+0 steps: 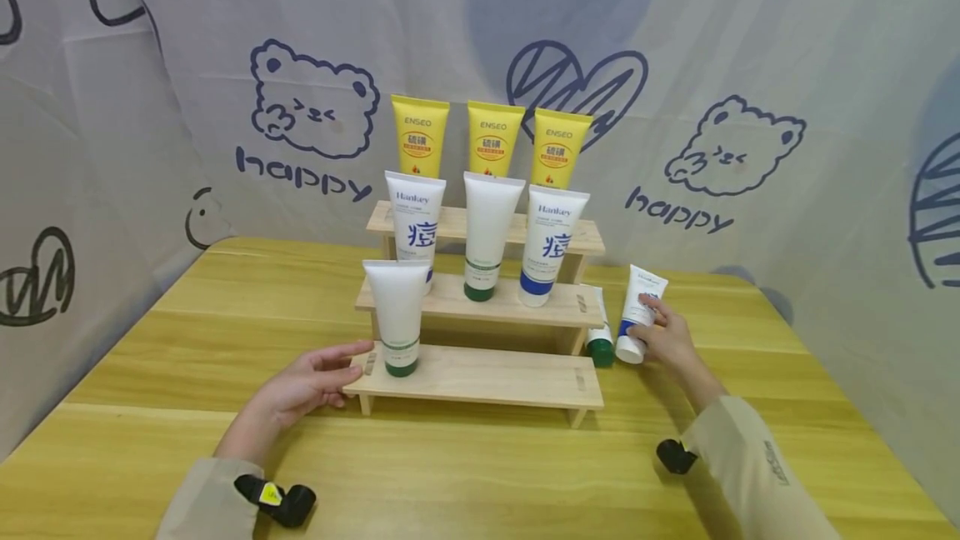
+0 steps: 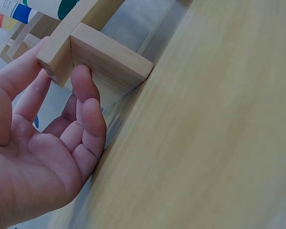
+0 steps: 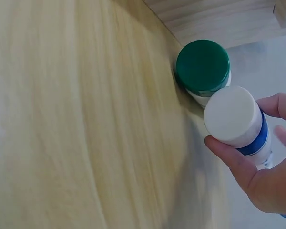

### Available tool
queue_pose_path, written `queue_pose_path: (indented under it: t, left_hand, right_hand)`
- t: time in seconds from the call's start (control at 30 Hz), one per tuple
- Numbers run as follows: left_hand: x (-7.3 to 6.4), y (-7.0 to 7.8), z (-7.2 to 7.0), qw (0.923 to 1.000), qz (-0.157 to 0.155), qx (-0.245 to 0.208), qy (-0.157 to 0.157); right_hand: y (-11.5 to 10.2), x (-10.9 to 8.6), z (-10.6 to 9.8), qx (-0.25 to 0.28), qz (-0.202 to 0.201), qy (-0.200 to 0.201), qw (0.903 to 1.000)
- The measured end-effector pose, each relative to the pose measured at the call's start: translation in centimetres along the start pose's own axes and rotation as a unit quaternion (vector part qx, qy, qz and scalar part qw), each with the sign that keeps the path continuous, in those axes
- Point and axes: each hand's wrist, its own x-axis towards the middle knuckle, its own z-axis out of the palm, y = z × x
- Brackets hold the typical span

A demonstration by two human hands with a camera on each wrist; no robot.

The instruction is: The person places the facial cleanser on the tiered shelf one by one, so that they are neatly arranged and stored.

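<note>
My right hand [image 1: 667, 344] holds a white tube with a blue band and white cap [image 1: 641, 311], its thumb and fingers on the tube's two sides. The tube tilts, cap down, right of the wooden stepped stand [image 1: 480, 377]. Against it, by the stand's side, is a white tube with a green cap [image 1: 600, 348]. In the right wrist view, the white cap [image 3: 231, 114] overlaps the green cap [image 3: 202, 67]. My left hand [image 1: 315, 382] grips the left end of the stand's lowest step, fingers around the board's corner [image 2: 59, 57] and beside its leg.
Three yellow tubes [image 1: 491, 140] stand on the top step. The middle step carries two Hankey tubes [image 1: 555, 244] with a green-capped white tube [image 1: 491, 227] between them. Another green-capped tube [image 1: 397, 315] stands at the lowest step's left. A printed cloth [image 1: 442, 23] hangs behind the wooden table [image 1: 450, 482].
</note>
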Motion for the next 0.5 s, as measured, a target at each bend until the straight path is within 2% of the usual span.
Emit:
queue_pose_path:
  t: [0.27, 0.5]
  left_hand:
    - [0.0, 0.0, 0.0, 1.0000, -0.001, -0.002, 0.000]
    - [0.1, 0.0, 0.0, 1.0000, -0.002, -0.006, -0.002]
  right_hand:
    - [-0.4, -1.1, -0.1, 0.014, -0.079, 0.027, 0.9964]
    - [-0.9, -2.0, -0.4, 0.016, -0.092, 0.031, 0.9951]
